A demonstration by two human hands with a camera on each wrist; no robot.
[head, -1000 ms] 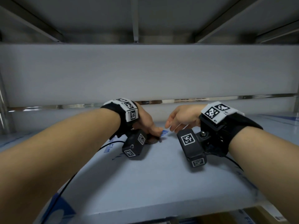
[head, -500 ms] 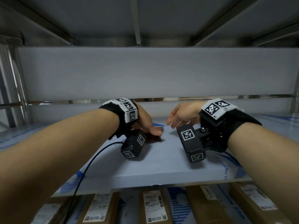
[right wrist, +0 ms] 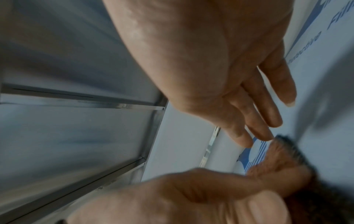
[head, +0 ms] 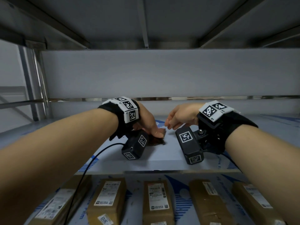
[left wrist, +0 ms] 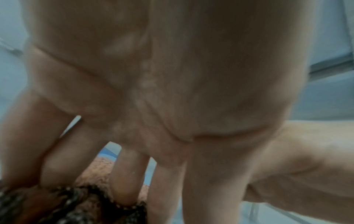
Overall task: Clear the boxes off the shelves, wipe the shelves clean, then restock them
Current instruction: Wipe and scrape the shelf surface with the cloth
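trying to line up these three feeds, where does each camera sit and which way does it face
Head: worn on the head, looking forward and down at the white shelf; both forearms, left hand and right hand show.
Left wrist: along the left hand, whose fingers press the brown textured cloth.
Right wrist: along the open right hand toward the shelf's back; the left hand shows below.
Shared: all three show the cloth, by the right fingertips.
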